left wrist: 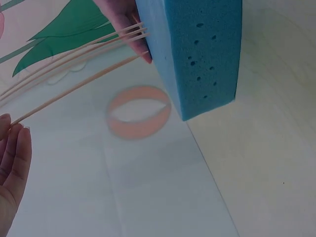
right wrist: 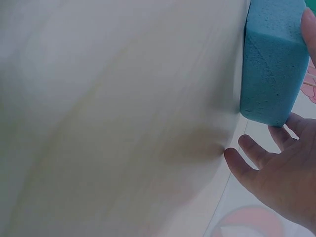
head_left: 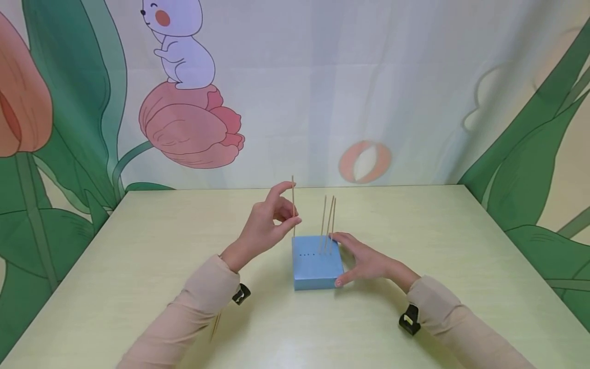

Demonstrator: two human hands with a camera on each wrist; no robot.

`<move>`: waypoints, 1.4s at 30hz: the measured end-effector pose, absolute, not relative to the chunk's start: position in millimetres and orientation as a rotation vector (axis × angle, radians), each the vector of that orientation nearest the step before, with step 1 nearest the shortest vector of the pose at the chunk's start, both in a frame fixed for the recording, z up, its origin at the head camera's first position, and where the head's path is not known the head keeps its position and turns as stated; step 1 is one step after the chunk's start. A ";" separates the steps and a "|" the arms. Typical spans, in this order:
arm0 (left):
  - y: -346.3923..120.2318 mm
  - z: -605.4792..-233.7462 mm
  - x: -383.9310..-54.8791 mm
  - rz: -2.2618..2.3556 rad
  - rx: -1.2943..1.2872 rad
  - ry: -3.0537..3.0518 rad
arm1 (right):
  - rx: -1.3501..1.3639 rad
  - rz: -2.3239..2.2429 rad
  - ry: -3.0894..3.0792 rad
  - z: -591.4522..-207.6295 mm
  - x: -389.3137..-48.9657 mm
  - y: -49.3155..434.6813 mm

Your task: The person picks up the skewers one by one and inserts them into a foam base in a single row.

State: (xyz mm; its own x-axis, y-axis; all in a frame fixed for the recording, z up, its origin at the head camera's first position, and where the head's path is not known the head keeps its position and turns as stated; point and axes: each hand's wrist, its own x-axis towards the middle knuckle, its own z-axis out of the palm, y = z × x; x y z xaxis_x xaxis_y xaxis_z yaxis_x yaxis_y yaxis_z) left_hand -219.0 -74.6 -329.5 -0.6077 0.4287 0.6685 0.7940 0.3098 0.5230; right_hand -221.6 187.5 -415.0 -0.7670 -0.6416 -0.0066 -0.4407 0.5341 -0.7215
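My left hand [head_left: 269, 221] pinches a thin bamboo skewer [head_left: 293, 202] between thumb and fingers, holding it upright near the back left corner of a blue foam block [head_left: 306, 271]. In the left wrist view the held skewer [left wrist: 74, 90] slants, its far end overlapping the block [left wrist: 205, 54]. Three skewers [head_left: 334, 218] stand in the block's right half. A row of small dark holes [head_left: 307, 254] runs to their left. With thumb at the front right corner and fingers at the back, my right hand [head_left: 371, 261] holds the block on the table.
More skewers [head_left: 215, 328] lie on the pale table [head_left: 152, 256], partly hidden by the left sleeve [head_left: 184, 320]. A printed curtain [head_left: 286, 102] hangs behind the table's back edge. Each wrist wears a black strap mount [head_left: 409, 320].
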 end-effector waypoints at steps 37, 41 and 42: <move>-38.6 -347.4 -227.2 -1.149 -1.185 -2.051 | -0.910 -1.062 2.494 -412.5 -219.9 187.6; -37.4 -355.3 -226.1 -1.156 -1.183 -2.114 | -0.928 -1.054 2.503 -413.4 -220.7 188.1; -37.1 -357.4 -225.7 -1.155 -1.183 -2.128 | -0.934 -1.050 2.507 -413.8 -221.0 188.2</move>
State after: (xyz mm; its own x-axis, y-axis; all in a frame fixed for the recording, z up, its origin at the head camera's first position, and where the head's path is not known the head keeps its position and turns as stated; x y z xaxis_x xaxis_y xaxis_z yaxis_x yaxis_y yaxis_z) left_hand -225.7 -37.1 -357.4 -0.5356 0.4742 0.6988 0.8443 0.2839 0.4544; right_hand -221.0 188.2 -413.8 -0.7570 -0.6534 0.0023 -0.4599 0.5303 -0.7123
